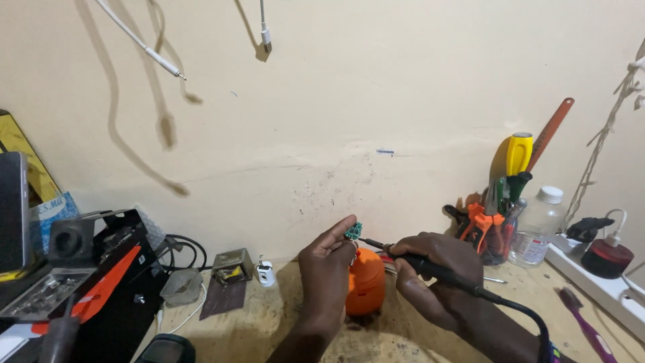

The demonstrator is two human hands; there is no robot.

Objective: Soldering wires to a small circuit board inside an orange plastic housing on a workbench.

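Spreading across the bottom of the view, the worn counter (282, 323) carries a black and orange tool case (101, 282) at the left and a jar of pliers and screwdrivers (497, 228) with a clear plastic bottle (536, 228) at the right. Near the middle sits an orange rounded casing (366, 286), just behind the hands. The right hand (437, 282) wraps closed around the black handle of a soldering iron (430, 269), its cord trailing off to the lower right. The left hand (326, 269) pinches a small green circuit board (353, 231) between fingertips, held up in the air above the casing, with the iron's tip just beside it. Risk here looks real: the hot tip is close to the fingertips, so a small slip could burn them, and the unsupported board could twist in that pinch, smearing solder across neighbouring pads or dropping onto the casing.
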